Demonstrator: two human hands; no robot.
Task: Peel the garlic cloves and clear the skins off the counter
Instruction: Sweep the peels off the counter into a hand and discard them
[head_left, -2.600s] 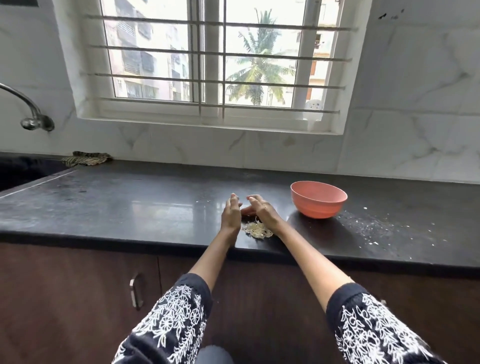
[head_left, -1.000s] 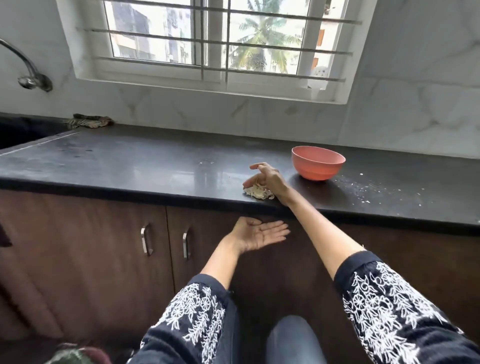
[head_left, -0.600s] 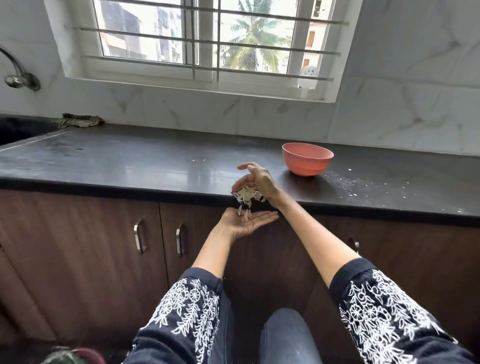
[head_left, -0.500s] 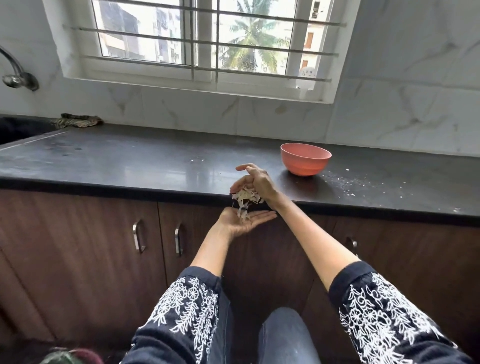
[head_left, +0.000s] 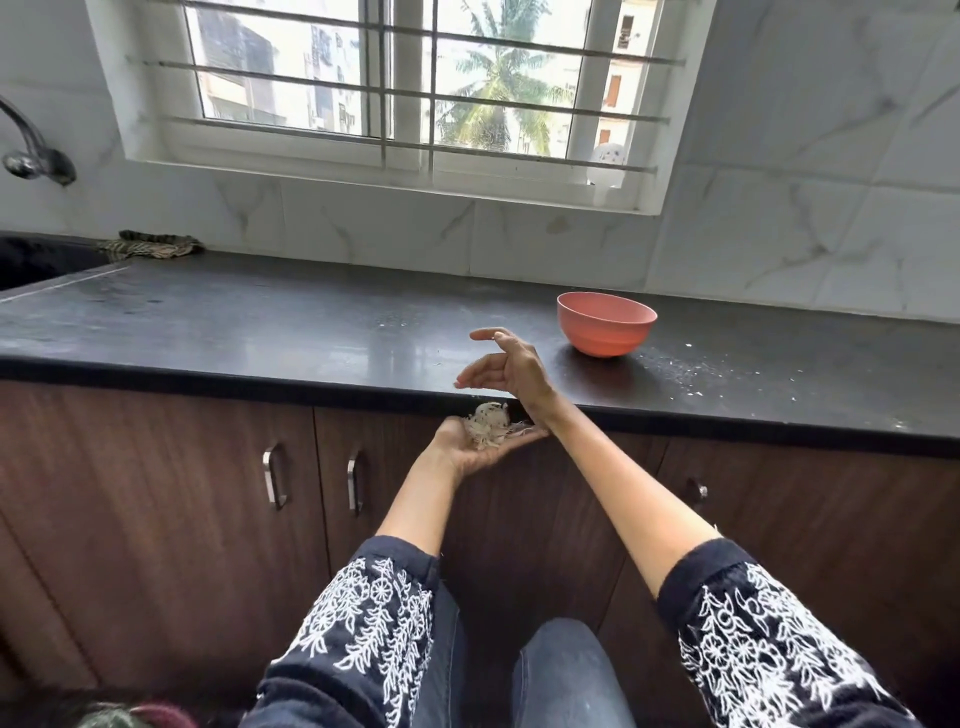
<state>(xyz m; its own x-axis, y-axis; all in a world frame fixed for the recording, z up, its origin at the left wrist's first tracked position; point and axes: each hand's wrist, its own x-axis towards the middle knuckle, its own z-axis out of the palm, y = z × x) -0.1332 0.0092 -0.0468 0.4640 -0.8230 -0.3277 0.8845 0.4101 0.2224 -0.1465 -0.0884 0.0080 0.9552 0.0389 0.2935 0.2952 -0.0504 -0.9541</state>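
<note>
Skins (head_left: 487, 427): heaped in my left hand (head_left: 475, 441), cupped palm-up below the counter (head_left: 260, 332) edge.
Right hand (head_left: 506, 366): directly above, fingers loose, empty.

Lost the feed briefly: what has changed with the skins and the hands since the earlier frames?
The pile of papery garlic skins went off the black counter edge into the cupped left hand. The right hand released them and lifted. The salmon-pink bowl stayed put.
</note>
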